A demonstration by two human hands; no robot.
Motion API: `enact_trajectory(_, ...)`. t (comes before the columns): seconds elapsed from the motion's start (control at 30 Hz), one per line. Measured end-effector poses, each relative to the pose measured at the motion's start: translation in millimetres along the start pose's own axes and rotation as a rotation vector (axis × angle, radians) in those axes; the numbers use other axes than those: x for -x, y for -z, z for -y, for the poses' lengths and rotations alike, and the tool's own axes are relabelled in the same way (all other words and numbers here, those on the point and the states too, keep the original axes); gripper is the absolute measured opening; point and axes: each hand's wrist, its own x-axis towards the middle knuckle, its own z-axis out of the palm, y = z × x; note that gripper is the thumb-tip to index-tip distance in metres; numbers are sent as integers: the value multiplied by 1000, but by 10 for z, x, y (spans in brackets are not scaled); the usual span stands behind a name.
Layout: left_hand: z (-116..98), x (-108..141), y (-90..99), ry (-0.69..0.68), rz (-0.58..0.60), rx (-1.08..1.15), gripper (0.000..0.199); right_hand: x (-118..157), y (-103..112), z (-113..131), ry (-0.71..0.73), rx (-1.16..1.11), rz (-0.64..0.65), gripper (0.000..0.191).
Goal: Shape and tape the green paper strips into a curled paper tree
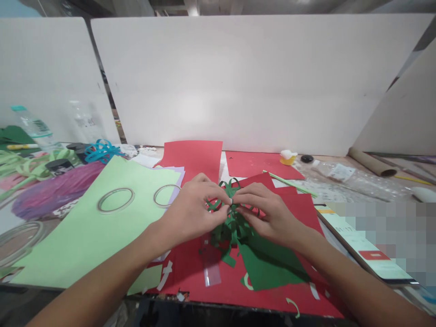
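My left hand [200, 206] and my right hand [269, 211] meet over a looped green paper piece [233, 227]. Both sets of fingertips pinch a small pale bit at its centre. Curled green strips spread out around and below the fingers. Under my right hand lies a dark green paper sheet [269, 261], resting on red paper [190, 268]. A clear plastic strip [211, 268] is on the red paper, below my left hand. What the fingertips grip is mostly hidden between them.
Light green paper [81, 236] at left carries two tape rings, one of them whole [116, 200]. A tablet-like screen [368, 245] lies at right. A cardboard tube [372, 161], yellow cup [288, 158] and blue paper strips [102, 151] sit farther back, before white panels [238, 81].
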Motion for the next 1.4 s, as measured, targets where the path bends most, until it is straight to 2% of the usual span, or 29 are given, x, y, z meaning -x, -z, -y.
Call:
enact_trajectory(0.2,21,0,10,15,-15,34,14,8,-19,-30,-4,-29,-17,24)
enact_trajectory(0.57,50,-17,25,-131,-34,-46,11,28,-11,-14,-79,-82,15,20)
enact_trajectory(0.9,49,-11,26,-103,-35,15,12,30,-18,2,-132,-145,2,18)
enact_trajectory(1.23,65,-16,37,-160,-31,-9,9,61,-37,64,-233,-189,-11,19)
enact_trajectory(1.4,62,-10,20,-206,-50,-60,9,59,-37,65,-239,-197,-7,18)
